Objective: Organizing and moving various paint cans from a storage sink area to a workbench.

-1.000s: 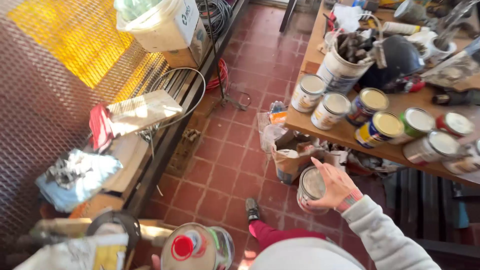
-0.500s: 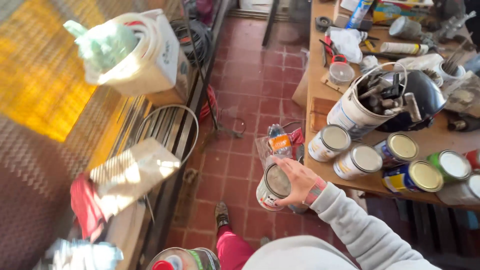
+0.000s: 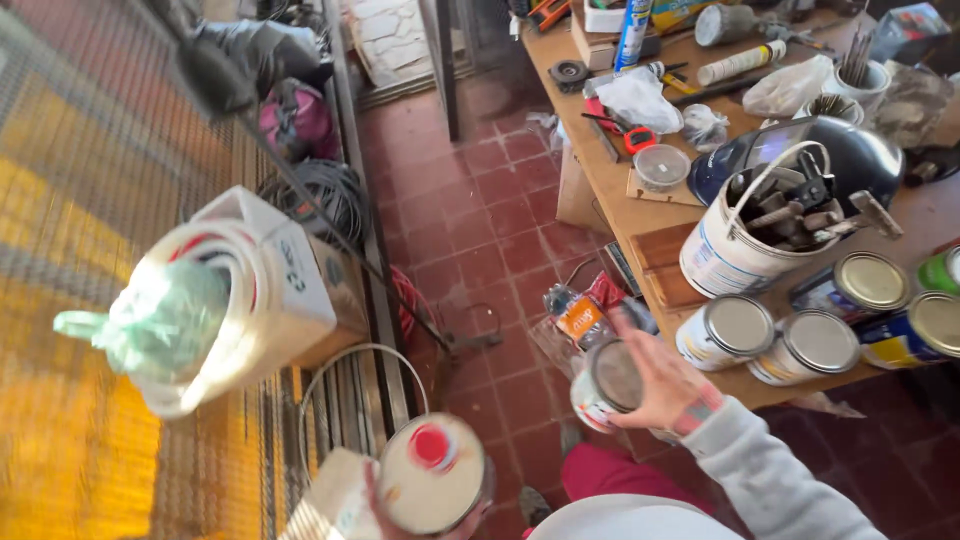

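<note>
Right hand [image 3: 668, 385] grips paint can [image 3: 607, 385], seemingly beside workbench [image 3: 640, 215] edge.

my right hand [image 3: 665, 385] is out in front, fingers curled in a grip, grey sleeve on the forearm; my left hand [image 3: 385, 512] sits low at the frame's bottom edge, mostly hidden, fingertips curled

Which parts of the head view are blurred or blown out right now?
Head view: the mesh wall at left is smeared and glows yellow; the bag-stuffed bucket and the red-capped can at the left hand are motion-blurred; the right hand with its paint tin is soft; the workbench reads sharper.
</note>
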